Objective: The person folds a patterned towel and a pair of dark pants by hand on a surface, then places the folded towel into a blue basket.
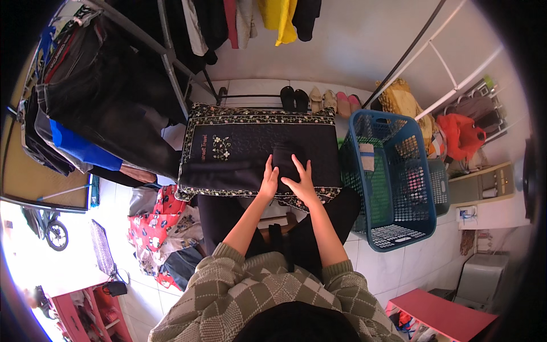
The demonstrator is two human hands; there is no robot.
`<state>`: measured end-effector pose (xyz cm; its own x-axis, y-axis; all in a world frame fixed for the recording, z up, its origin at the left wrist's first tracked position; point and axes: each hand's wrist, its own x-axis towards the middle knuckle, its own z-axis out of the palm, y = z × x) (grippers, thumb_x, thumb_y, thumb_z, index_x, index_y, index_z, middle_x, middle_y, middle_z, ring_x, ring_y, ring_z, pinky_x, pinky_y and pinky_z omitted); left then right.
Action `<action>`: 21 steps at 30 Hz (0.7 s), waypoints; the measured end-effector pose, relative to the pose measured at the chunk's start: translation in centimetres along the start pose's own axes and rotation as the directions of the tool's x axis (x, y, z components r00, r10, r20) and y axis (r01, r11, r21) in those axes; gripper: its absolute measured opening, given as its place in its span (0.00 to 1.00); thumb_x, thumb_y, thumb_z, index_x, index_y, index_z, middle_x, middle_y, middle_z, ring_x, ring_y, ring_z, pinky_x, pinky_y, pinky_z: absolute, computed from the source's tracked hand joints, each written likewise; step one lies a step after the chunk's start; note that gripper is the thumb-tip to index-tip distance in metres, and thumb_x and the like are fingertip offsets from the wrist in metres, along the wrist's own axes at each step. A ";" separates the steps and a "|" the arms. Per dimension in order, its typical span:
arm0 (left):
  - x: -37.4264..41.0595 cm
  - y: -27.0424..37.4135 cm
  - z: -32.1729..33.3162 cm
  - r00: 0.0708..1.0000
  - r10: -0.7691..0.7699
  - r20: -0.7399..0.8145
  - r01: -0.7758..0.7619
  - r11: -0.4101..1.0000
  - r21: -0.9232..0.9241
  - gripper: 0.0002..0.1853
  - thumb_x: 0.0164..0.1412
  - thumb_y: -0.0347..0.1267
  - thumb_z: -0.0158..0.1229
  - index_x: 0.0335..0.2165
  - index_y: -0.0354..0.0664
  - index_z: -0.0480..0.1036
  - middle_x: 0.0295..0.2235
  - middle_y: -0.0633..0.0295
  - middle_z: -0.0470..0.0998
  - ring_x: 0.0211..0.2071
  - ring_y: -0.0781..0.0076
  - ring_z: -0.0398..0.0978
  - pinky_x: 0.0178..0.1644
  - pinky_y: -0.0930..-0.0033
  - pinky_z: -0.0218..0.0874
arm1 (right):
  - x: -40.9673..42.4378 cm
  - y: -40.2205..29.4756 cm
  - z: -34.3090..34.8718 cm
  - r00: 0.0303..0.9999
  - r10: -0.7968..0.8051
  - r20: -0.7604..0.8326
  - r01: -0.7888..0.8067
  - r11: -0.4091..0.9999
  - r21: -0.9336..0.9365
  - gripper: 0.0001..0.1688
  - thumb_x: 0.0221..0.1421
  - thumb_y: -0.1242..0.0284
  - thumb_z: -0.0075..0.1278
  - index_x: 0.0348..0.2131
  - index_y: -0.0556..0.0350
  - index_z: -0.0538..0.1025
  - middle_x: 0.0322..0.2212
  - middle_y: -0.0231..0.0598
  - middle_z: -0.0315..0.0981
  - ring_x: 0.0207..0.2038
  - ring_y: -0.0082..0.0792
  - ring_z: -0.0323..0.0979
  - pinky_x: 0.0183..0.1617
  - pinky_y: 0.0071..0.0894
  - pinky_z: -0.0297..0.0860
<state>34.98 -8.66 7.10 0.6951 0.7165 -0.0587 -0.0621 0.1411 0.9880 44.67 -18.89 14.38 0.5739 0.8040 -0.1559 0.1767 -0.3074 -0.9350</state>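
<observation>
My left hand point(269, 181) rests edge-on upon black fabric point(230, 171), its fingers stretched forward. Beside it, my right hand point(302, 181) lies with fingers spread on a folded part of the same dark fabric point(287, 154). Neither hand visibly grips anything, though the undersides of the fingers are hidden. Beneath is a flat padded surface wrapped in a black cloth point(265, 114) with a floral embroidered border. Stitched flowers and some writing show on its left part. Black on black makes the fabric's outline hard to follow.
To the right stands a blue plastic laundry basket point(386, 243) holding a small beige-and-blue cloth point(366, 157). Patterned clothes point(164, 231) are heaped on the left floor. Dark trousers point(111, 102) hang from a metal rack point(169, 55). Several shoes point(316, 99) line the far wall.
</observation>
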 end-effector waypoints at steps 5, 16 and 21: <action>-0.1 -0.1 2.3 0.998 0.028 0.059 -0.026 0.999 -0.046 0.30 0.65 0.35 0.36 0.60 0.35 0.39 0.60 0.47 0.47 0.62 0.60 0.44 0.63 0.67 0.36 | -0.7 -0.5 -1.9 0.995 0.060 -0.078 -0.065 0.995 -0.069 0.49 0.36 0.64 0.63 0.58 0.24 0.58 0.60 0.65 0.26 0.64 0.55 0.36 0.60 0.48 0.52; -1.4 2.1 2.7 0.996 0.007 -0.094 0.037 0.888 0.458 0.24 0.62 0.35 0.43 0.54 0.34 0.58 0.52 0.43 0.62 0.53 0.49 0.60 0.57 0.62 0.52 | -1.7 -0.5 -1.7 0.981 0.016 -0.195 -0.083 0.937 -0.339 0.50 0.35 0.62 0.63 0.57 0.15 0.58 0.62 0.57 0.30 0.57 0.66 0.50 0.52 0.55 0.60; -1.9 6.0 2.2 0.990 0.141 -0.029 -0.107 0.855 0.508 0.21 0.62 0.35 0.43 0.51 0.36 0.63 0.52 0.48 0.63 0.54 0.54 0.59 0.59 0.63 0.48 | -2.0 -3.7 1.6 0.958 0.030 -0.284 -0.208 0.757 -0.620 0.58 0.32 0.62 0.64 0.61 0.28 0.51 0.62 0.51 0.33 0.54 0.61 0.53 0.46 0.64 0.60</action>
<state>34.93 -10.68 13.48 0.6585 0.7486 0.0770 0.2365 -0.3030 0.9232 41.59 -18.57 17.68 0.7823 0.6167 -0.0874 0.5104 -0.7151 -0.4776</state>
